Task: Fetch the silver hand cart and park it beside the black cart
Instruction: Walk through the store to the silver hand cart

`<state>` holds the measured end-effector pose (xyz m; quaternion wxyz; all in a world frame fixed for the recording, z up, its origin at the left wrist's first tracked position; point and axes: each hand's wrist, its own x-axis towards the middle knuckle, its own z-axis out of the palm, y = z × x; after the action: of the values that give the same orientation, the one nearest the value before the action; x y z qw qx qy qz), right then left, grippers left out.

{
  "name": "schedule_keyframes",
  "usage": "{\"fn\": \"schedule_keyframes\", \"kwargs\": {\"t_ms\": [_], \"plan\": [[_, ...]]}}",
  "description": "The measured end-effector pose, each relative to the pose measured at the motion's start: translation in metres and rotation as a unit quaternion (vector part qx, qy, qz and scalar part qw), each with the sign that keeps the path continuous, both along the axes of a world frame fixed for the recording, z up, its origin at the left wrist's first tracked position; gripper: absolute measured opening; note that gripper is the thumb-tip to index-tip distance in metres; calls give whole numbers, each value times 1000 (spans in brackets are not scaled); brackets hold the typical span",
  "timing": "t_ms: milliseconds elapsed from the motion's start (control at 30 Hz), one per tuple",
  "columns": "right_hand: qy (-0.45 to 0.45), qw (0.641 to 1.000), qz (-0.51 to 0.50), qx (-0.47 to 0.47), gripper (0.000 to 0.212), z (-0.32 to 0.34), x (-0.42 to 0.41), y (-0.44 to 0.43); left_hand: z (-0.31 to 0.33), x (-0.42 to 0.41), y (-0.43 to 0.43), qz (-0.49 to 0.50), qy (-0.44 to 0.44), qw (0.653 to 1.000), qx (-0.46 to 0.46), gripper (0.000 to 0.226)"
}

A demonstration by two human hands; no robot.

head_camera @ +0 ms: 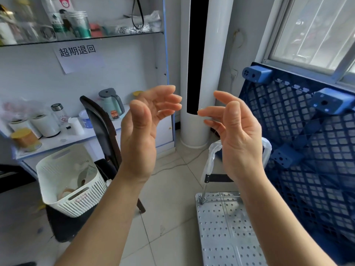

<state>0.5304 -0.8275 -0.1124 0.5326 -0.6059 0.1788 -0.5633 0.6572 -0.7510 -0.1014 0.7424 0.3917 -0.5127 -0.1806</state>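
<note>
Since the left hand [142, 131] and right hand [236, 135] are loose with nothing in their grip, both should evenly take the handle [210, 158] of the silver hand cart [226, 227], beside the blue pallet [307, 150].

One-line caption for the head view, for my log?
Left hand and right hand held up open and empty, silver hand cart below, blue pallet leaning beside it.

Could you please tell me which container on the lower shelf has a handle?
The pale green kettle with the grey lid, behind the dark chair back; the white canisters, glass bottle and yellow jar have none.
</note>
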Motion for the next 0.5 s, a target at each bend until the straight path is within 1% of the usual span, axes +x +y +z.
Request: {"fn": "schedule_keyframes", "kwargs": {"t_ms": [267, 500], "plan": [[12, 999, -36, -4, 57, -6, 1, -58, -3, 4, -64, -28, -9, 1000, 8, 73], [23, 996, -83, -1, 54, -8, 22, -102, -9, 31, -121, -62, -10, 998, 1, 67]]}}
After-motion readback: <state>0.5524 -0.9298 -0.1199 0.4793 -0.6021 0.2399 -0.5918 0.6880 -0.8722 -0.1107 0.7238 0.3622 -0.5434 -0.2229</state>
